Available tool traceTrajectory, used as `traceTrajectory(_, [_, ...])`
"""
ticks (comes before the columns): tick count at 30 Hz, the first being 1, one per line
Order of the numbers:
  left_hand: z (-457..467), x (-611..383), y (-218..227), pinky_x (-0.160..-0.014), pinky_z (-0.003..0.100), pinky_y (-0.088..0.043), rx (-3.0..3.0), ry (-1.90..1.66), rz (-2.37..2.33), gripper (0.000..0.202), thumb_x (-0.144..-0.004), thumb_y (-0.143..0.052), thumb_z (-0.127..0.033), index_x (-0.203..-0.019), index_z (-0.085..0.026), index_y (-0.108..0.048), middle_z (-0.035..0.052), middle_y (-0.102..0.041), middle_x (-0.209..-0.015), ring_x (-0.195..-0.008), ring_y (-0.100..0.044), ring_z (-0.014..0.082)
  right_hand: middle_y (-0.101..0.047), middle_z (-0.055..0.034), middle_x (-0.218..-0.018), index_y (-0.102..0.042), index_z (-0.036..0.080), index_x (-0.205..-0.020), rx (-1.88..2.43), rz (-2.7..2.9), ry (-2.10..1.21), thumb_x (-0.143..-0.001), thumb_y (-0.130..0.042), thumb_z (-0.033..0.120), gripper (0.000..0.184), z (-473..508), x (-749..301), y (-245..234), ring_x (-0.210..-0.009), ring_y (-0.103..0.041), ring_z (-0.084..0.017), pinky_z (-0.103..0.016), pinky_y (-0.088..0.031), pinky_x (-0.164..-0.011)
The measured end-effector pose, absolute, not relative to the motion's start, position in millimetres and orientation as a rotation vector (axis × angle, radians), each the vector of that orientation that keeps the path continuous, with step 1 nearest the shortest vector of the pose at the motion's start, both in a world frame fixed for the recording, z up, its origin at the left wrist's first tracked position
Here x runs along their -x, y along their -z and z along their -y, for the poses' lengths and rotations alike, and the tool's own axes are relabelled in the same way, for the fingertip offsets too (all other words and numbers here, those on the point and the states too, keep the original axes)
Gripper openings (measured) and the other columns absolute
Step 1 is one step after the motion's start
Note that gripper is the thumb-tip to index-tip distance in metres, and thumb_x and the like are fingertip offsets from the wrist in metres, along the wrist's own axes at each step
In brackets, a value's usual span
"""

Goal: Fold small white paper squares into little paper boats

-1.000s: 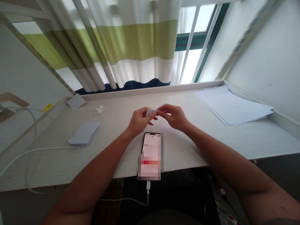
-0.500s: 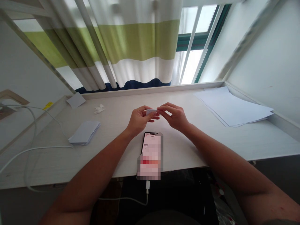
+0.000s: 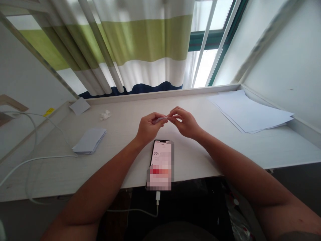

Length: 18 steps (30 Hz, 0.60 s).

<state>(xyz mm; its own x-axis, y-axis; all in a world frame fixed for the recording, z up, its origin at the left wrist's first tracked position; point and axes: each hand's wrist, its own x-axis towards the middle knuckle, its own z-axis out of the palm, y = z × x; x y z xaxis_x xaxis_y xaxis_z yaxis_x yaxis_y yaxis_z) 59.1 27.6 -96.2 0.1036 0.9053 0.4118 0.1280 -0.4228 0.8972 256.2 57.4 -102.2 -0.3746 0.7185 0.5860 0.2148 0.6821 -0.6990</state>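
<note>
We see a small piece of folded white paper (image 3: 161, 119) up between the two hands, just beyond the top end of the phone (image 3: 159, 162) and, it seems, raised off the counter (image 3: 195, 159). Its long axis runs roughly from left to right, across our view, so that one end sits within the left hand (image 3: 149, 127) and the other points to the right hand (image 3: 185, 123). The left is the nearer of the two: its thumb lies along the paper and its fingers wrap behind, clamping most of the length. The right hand's thumb and forefinger are pinched together on the right end, though we cannot make out how much edge lies between them. The two hands nearly meet at that tip. Well to our left lies a stack of paper slips (image 3: 89, 140), apart from both.
</note>
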Motion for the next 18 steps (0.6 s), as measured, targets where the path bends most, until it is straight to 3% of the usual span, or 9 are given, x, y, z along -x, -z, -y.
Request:
traceTrajectory(6, [-29,-61,93,-0.076,0.037,-0.067,-1.468,-1.416,-0.94,0.045,-0.079,-0.094,-0.045,-0.103,-0.02,-0.066,0.0033,-0.08,-0.087,-0.075,-0.081,0.0214,-0.074,-0.0041,-0.097,-0.069,0.024,-0.097,0.726,1.792,-0.623,-0.1,-0.074,0.041,0.018,-55,-250,105,-0.09,-0.073,-0.022,-0.046,-0.067,-0.088])
traceTrajectory(10, [-30,-60,91,-0.075,0.036,-0.067,-1.384,-1.408,-0.931,0.047,-0.077,-0.095,-0.04,-0.104,-0.019,-0.063,0.0037,-0.082,-0.087,-0.074,-0.082,0.0215,-0.078,-0.0048,-0.096,-0.072,0.023,-0.109,0.748,1.695,-0.736,-0.09,-0.084,0.052,0.037,-56,-248,108,-0.091,-0.076,-0.022,-0.045,-0.068,-0.089])
traceTrajectory(18, [-32,-58,89,-0.072,0.035,-0.066,-1.305,-1.372,-0.93,0.047,-0.072,-0.098,-0.039,-0.1,-0.019,-0.066,0.0028,-0.081,-0.08,-0.073,-0.081,0.0215,-0.08,-0.0047,-0.09,-0.078,0.022,-0.09,0.74,1.613,-0.915,-0.086,-0.087,0.056,0.036,-53,-244,104,-0.085,-0.075,-0.02,-0.043,-0.066,-0.086])
